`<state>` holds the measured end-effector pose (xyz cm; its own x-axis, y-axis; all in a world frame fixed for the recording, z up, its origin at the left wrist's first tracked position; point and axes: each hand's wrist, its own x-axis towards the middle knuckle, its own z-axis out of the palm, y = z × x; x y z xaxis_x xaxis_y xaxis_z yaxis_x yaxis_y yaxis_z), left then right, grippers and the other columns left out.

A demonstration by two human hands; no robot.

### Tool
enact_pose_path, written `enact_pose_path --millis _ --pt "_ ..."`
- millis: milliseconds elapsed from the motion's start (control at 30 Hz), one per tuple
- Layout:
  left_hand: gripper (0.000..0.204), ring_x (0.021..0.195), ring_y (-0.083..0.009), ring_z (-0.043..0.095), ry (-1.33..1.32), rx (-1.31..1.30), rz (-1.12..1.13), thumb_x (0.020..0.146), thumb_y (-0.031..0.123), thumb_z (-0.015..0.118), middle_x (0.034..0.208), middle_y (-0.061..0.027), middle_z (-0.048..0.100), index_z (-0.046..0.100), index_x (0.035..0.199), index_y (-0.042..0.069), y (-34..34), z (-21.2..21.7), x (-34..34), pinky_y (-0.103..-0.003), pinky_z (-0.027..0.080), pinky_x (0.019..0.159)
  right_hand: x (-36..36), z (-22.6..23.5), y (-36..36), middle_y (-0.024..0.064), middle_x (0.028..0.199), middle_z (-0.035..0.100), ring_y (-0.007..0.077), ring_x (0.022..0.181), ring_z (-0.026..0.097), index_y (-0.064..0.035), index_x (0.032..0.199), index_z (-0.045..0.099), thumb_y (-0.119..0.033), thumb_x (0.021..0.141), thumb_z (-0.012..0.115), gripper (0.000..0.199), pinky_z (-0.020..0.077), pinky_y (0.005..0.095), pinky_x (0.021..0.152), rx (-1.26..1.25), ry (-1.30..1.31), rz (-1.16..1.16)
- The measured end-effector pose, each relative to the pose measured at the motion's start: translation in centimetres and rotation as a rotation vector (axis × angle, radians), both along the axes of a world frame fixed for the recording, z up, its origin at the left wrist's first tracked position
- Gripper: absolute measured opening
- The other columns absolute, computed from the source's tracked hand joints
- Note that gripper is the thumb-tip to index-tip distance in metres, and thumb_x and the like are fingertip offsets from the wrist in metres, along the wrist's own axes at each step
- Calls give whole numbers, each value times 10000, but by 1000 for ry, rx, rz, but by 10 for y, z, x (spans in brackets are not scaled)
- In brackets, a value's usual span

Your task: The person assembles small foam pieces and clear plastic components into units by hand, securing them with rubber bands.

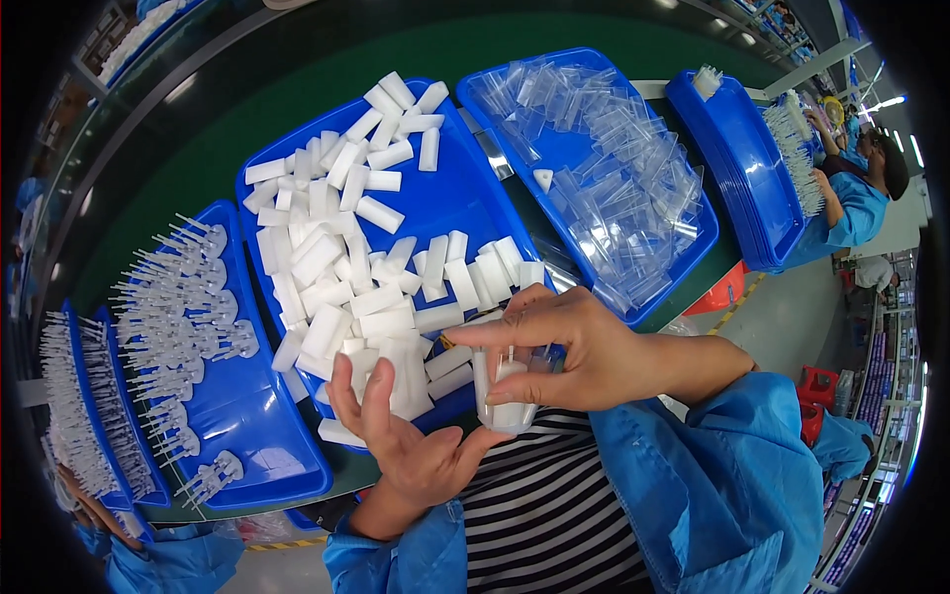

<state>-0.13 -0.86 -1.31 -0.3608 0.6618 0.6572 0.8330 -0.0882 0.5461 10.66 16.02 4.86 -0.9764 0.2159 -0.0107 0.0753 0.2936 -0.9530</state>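
Note:
My right hand (594, 346) pinches a clear plastic holder (517, 421) between thumb and fingers, in front of my body. White pieces show inside and along the holder, though their exact shape is partly hidden by my fingers. My left hand (421, 455) is open, palm up and fingers spread, its thumb tip close to the holder's lower end; whether it touches I cannot tell. Just beyond the left fingers, many white foam blocks (319, 257) lie heaped in a blue tray (450, 188).
Clear plastic sleeves (633, 168) fill another blue tray (539, 176) at the far right. White branched parts with thin prongs (178, 307) lie in a blue tray (267, 396) on the left. Stacked blue trays (737, 168) stand farther right, near a co-worker (856, 198). Another person's sleeve (178, 564) shows lower left.

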Motion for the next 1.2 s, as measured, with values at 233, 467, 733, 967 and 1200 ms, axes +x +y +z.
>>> enact_pose_path --millis 233,467,733,967,1200 --pt "562 1231 -434 263 -7 13 -46 688 479 704 1356 -184 241 433 1051 145 -10 2 -1 -539 260 974 3 4 -2 32 778 654 120 687 549 -60 1192 551 -110 735 715 488 434 273 687 -46 -40 -33" --pt "871 1130 -281 433 -1682 -138 -729 859 550 407 1371 -153 237 -99 1400 92 5 31 13 -384 452 838 -1 8 10 28 844 633 152 726 534 -146 1318 417 -192 783 671 595 449 315 728 -129 136 161" --pt "600 1201 -207 370 -1887 -10 -703 963 238 336 1375 -116 249 -39 1413 107 16 17 26 -363 353 962 7 2 -4 89 1073 569 252 1009 493 -101 1356 337 -288 726 690 746 302 353 837 433 306 6" --pt "644 1293 -251 264 -1815 -121 -629 929 317 418 1392 -137 235 64 1402 61 29 28 29 -401 260 1049 6 -12 -7 93 1106 566 206 1012 535 -130 1366 321 -312 639 750 864 287 351 832 464 320 49" --pt "659 1267 -238 310 -1908 -93 -757 882 308 531 1336 -120 321 166 1367 52 35 19 36 -395 330 1011 11 -21 2 115 1122 583 233 1001 582 -115 1196 513 -265 595 796 681 355 344 803 325 428 84"
